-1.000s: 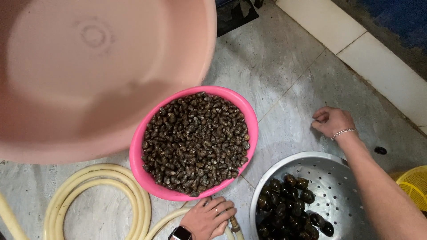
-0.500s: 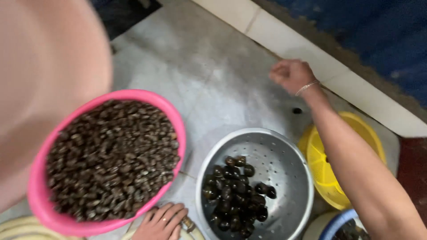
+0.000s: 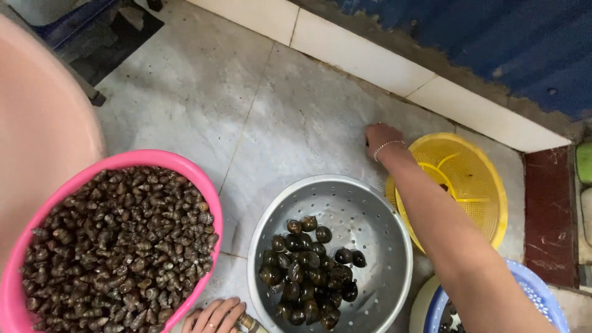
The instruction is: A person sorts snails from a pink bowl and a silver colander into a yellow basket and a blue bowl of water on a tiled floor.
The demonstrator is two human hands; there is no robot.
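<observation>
Floor: pale grey stone-look tiled floor [image 3: 277, 117], mottled and matte, edged by a band of smooth white tiles below a blue corrugated wall.
Large basin: pale pink smooth plastic basin [image 3: 37, 135], curved wall only, filling the left edge.
Pink bowl: round bright pink plastic bowl [image 3: 213, 203], glossy rim, heaped with small brown spiral-shelled snails [image 3: 117, 246], ridged and pointed.
Colander: round silvery metal colander [image 3: 364, 209], perforated with rows of small holes, sitting just right of the pink bowl; it holds a cluster of larger dark glossy rounded snails [image 3: 308, 271] low in its bowl.
Yellow basket: round yellow plastic mesh basket [image 3: 481, 179], fine lattice, partly behind the right forearm, touching the colander's rim.
Blue basket: blue perforated plastic basket [image 3: 542, 296] at the lower right corner, mostly hidden by the arm.
Right hand: right hand [image 3: 382, 137], thin bracelet at the wrist, stretched out to the floor beyond the colander; fingers curled closed, whether on anything cannot be told.
Left hand: left hand [image 3: 216, 314] at the bottom edge between bowl and colander, fingers bent over a small metal-tipped fitting [image 3: 250, 322], resting on it; a firm grip cannot be told.
</observation>
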